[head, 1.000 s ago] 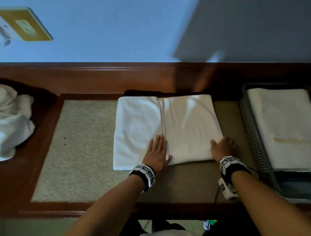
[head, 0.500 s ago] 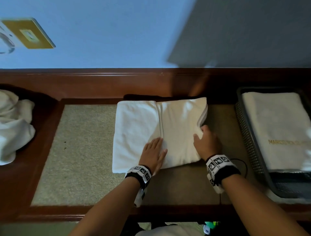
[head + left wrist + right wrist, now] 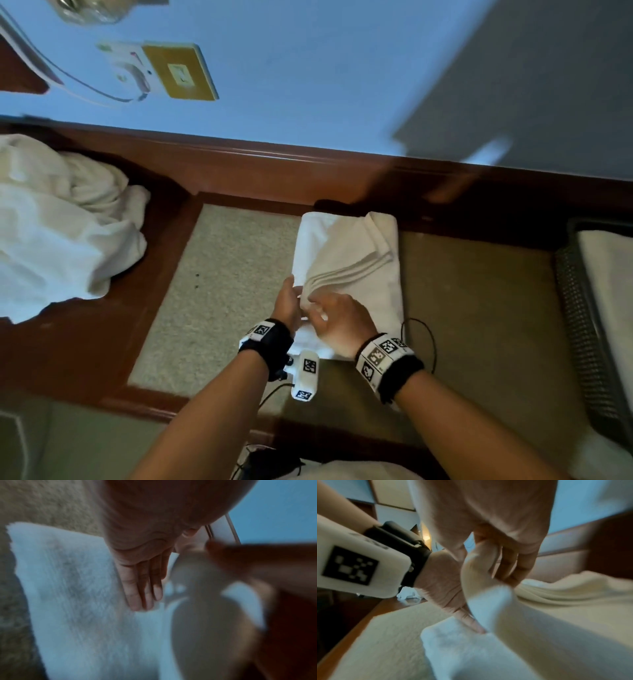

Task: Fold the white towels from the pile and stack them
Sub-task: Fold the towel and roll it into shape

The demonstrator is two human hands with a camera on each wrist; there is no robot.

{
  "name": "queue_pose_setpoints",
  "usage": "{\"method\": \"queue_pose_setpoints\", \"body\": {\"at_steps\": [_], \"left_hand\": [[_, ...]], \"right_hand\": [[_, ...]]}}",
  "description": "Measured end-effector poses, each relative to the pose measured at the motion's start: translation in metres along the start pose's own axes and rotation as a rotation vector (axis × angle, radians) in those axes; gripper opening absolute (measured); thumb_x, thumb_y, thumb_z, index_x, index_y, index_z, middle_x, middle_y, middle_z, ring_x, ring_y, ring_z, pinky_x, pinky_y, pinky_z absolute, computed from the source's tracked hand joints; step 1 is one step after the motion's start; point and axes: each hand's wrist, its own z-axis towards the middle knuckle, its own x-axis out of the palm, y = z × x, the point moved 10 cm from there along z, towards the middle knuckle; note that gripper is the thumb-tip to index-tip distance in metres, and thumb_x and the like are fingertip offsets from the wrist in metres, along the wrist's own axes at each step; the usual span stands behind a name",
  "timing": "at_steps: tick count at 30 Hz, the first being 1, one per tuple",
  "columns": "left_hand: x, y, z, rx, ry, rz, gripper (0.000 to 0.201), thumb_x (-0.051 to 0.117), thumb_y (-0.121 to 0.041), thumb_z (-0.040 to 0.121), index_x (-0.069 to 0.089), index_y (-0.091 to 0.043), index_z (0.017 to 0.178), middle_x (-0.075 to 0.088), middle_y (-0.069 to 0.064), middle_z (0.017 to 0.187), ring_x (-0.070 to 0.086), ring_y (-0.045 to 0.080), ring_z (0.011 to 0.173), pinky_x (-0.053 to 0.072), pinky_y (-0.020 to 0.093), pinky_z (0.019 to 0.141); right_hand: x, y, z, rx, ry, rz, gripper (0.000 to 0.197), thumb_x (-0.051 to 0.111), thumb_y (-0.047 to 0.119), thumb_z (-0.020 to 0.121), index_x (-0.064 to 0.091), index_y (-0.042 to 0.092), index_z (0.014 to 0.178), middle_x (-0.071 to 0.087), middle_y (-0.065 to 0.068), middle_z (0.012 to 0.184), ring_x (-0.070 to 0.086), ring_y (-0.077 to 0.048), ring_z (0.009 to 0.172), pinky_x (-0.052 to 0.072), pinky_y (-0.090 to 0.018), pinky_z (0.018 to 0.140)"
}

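We have the half-folded white terry towel point(image 3: 346, 270) on the beige mat in the middle of the brown wooden counter point(image 3: 102, 342). Our right hand point(image 3: 337, 323) pinches the near right corner and carries it over to the left. Our left hand point(image 3: 287, 305) presses the left half with straight fingers point(image 3: 142, 588).

We think the risk is this: only one corner is held, so the far edge can lag and the flap can land crooked, with wrinkles. If the left hand presses too lightly, the whole towel can slide on the mat.

The towel's far edge lies close to the raised wooden ledge. There is free mat on the left. The crumpled pile of white towels point(image 3: 58, 233) is well apart on the left, and the dark mesh basket point(image 3: 582, 325) with a folded towel stands on the right.
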Motion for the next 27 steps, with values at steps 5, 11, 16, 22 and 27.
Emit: {"method": "queue_pose_setpoints", "body": {"at_steps": [5, 11, 16, 22, 27], "left_hand": [[0.006, -0.014, -0.002, 0.066, 0.104, 0.069, 0.035, 0.065, -0.042, 0.091, 0.073, -0.007, 0.094, 0.074, 0.012, 0.087, 0.07, 0.027, 0.079, 0.054, 0.033, 0.073], [0.017, -0.033, 0.008, 0.371, -0.036, 0.886, 0.032, 0.084, -0.027, 0.078, 0.067, -0.008, 0.098, 0.068, 0.004, 0.091, 0.064, 0.024, 0.086, 0.044, 0.029, 0.07], [-0.028, -0.041, 0.018, 0.297, -0.103, 0.854, 0.02, 0.078, -0.022, 0.086, 0.069, -0.011, 0.071, 0.061, 0.0, 0.065, 0.062, 0.022, 0.071, 0.042, 0.025, 0.062], [-0.013, -0.055, 0.02, 0.308, -0.101, 1.166, 0.024, 0.069, -0.038, 0.087, 0.066, -0.015, 0.092, 0.067, 0.005, 0.086, 0.068, 0.032, 0.088, 0.05, 0.032, 0.07], [0.046, -0.088, 0.013, 0.618, -0.124, 1.588, 0.054, 0.057, -0.048, 0.096, 0.04, -0.013, 0.133, 0.06, 0.011, 0.119, 0.065, 0.037, 0.101, 0.053, 0.044, 0.084]], "right_hand": [[0.014, -0.051, -0.003, 0.13, 0.031, -0.007, 0.028, 0.051, 0.017, 0.093, 0.066, 0.014, 0.117, 0.064, -0.007, 0.124, 0.053, -0.029, 0.121, 0.042, -0.038, 0.102], [0.008, -0.098, -0.001, 0.28, -0.029, -0.241, 0.061, 0.046, 0.023, 0.095, 0.03, 0.024, 0.154, 0.011, -0.005, 0.168, 0.006, -0.025, 0.154, 0.01, -0.044, 0.124], [0.019, -0.099, 0.008, 0.251, 0.033, -0.317, 0.067, 0.03, 0.048, 0.103, 0.004, 0.028, 0.161, -0.015, -0.007, 0.168, -0.018, -0.027, 0.154, -0.007, -0.05, 0.124], [0.034, -0.101, 0.023, 0.227, 0.009, -0.413, 0.074, 0.02, 0.061, 0.098, 0.013, 0.022, 0.161, -0.012, -0.013, 0.168, -0.027, -0.03, 0.151, -0.012, -0.059, 0.121], [0.038, -0.107, 0.027, 0.225, -0.035, -0.438, 0.073, 0.022, 0.062, 0.098, 0.031, 0.019, 0.157, 0.004, -0.017, 0.168, -0.015, -0.033, 0.154, -0.003, -0.062, 0.121]]}}
